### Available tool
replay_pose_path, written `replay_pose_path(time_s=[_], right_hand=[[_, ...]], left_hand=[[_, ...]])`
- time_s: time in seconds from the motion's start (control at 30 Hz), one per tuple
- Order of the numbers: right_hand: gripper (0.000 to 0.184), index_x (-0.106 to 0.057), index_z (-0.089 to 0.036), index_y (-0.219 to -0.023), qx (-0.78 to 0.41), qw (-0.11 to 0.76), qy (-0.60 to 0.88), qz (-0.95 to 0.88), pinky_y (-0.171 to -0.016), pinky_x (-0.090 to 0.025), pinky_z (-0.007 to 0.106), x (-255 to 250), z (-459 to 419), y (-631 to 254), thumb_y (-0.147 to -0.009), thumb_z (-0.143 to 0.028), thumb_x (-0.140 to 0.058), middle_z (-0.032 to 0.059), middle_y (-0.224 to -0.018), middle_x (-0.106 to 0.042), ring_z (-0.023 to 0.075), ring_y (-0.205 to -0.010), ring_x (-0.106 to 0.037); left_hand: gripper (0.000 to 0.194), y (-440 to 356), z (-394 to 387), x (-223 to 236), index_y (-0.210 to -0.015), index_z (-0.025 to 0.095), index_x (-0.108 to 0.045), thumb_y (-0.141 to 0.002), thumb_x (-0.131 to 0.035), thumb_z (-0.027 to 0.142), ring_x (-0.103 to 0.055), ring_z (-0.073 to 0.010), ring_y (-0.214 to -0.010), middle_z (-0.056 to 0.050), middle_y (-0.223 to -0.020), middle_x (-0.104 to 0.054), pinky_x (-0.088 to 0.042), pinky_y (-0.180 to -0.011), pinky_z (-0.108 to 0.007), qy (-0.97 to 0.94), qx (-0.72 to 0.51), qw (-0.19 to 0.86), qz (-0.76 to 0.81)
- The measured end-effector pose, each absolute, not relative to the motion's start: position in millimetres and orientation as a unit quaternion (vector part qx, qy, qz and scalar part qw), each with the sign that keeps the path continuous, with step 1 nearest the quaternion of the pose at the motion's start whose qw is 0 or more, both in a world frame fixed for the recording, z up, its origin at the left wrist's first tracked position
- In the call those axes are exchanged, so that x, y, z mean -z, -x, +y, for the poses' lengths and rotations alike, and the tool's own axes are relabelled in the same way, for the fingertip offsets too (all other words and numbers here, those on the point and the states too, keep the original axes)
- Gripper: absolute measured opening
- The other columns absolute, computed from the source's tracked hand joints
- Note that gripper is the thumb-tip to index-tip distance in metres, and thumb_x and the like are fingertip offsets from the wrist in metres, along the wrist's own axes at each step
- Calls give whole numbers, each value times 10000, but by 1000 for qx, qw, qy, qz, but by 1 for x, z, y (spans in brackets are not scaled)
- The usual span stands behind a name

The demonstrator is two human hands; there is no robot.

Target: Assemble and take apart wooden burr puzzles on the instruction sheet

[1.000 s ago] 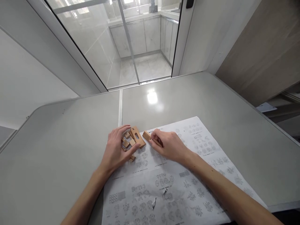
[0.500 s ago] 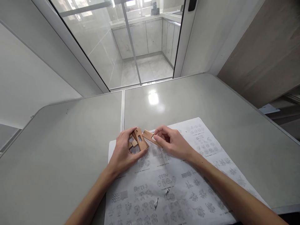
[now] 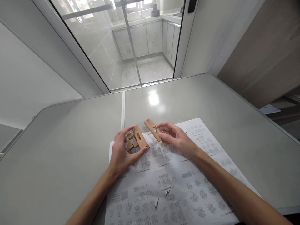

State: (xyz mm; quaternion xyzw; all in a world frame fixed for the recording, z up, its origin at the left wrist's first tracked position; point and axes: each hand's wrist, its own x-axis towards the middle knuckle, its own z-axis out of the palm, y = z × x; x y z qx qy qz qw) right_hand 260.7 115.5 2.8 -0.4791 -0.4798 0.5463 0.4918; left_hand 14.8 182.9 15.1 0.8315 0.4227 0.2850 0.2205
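Note:
My left hand [image 3: 122, 145] curls around a group of wooden puzzle pieces, thumb and fingers gripping a slotted wooden piece marked 2 [image 3: 140, 137] at its two ends. Smaller wooden blocks [image 3: 130, 141] lie inside the curve of that hand, partly hidden by the fingers. To the right, my right hand [image 3: 172, 134] pinches a flat wooden piece with a hole [image 3: 152, 129] by its near side. A gap separates this flat piece from the piece marked 2. Beneath both hands is a printed instruction sheet [image 3: 173, 175] with small line diagrams.
The sheet lies on a grey table [image 3: 187, 100] with a pale seam strip [image 3: 123, 109] running across it. A glass door [image 3: 145, 47] stands past the far edge. At the right is a brown panel [image 3: 260, 53]. The sheet has two small torn spots.
My right hand has turned the flat holed piece and drawn it away from the piece marked 2, its far end now farther up. My left hand has shifted slightly left, still gripping.

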Motion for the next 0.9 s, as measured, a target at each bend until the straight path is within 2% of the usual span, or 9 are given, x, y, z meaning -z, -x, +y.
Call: replay_pose_path(time_s=[0.1, 0.23, 0.33, 0.4, 0.53, 0.67, 0.9], right_hand=[[343, -589, -243, -1248, -558, 484, 476, -478, -683, -556, 325, -2, 115, -261, -984, -449, -664, 66, -1102, -661, 138, -738, -599], [355, -575, -233, -1236, -581, 469, 463, -479, -613, -524, 298, 1, 116, -261, -967, -430, -696, 38, -974, -654, 135, -698, -573], [322, -633, -229, -1204, -602, 456, 440, -486, -612, -522, 295, 2, 117, -262, -958, -423, -709, 41, -986, -673, 121, -670, -551], [304, -679, -234, -1193, -607, 448, 435, -492, -616, -516, 291, 2, 117, -263, -956, -422, -711, 32, -969, -679, 112, -650, -537], [321, -723, -235, -1192, -616, 421, 433, -505, -577, -470, 273, 1, 117, -264, -963, -458, -703, -19, -758, -615, 112, -586, -520], [344, -732, -232, -1207, -625, 400, 425, -518, -582, -474, 276, 0, 117, -265, -971, -478, -690, -21, -727, -632, 117, -570, -544], [328, -737, -222, -1182, -655, 378, 391, -525, -608, -495, 283, -2, 118, -268, -973, -471, -687, -33, -710, -657, 111, -536, -575]], left_hand=[[714, -14, 182, -17, -1404, 295, -505, -806, -838, 497, -622, -331, -1283, -101, -1398, -628, -566, -1012, -492, -826, -306, 223, 418], [736, -11, 182, -12, -1432, 281, -468, -829, -814, 521, -562, -349, -1394, -124, -1461, -587, -497, -1133, -526, -826, -353, 235, 372], [782, -8, 182, -8, -1477, 292, -431, -839, -801, 551, -535, -349, -1416, -133, -1468, -568, -467, -1169, -533, -832, -381, 243, 322], [785, -7, 182, -5, -1494, 301, -415, -855, -779, 574, -527, -351, -1416, -134, -1465, -564, -459, -1173, -544, -834, -393, 243, 301], [772, -5, 182, -1, -1500, 297, -389, -893, -683, 673, -524, -367, -1414, -152, -1477, -540, -465, -1158, -573, -835, -397, 226, 305], [794, -4, 182, 3, -1501, 291, -362, -905, -577, 769, -513, -375, -1419, -164, -1493, -518, -469, -1150, -580, -836, -392, 210, 322], [807, -5, 181, -1, -1588, 308, -322, -939, -567, 720, -538, -368, -1376, -171, -1524, -516, -473, -1142, -570, -851, -369, 225, 298]])
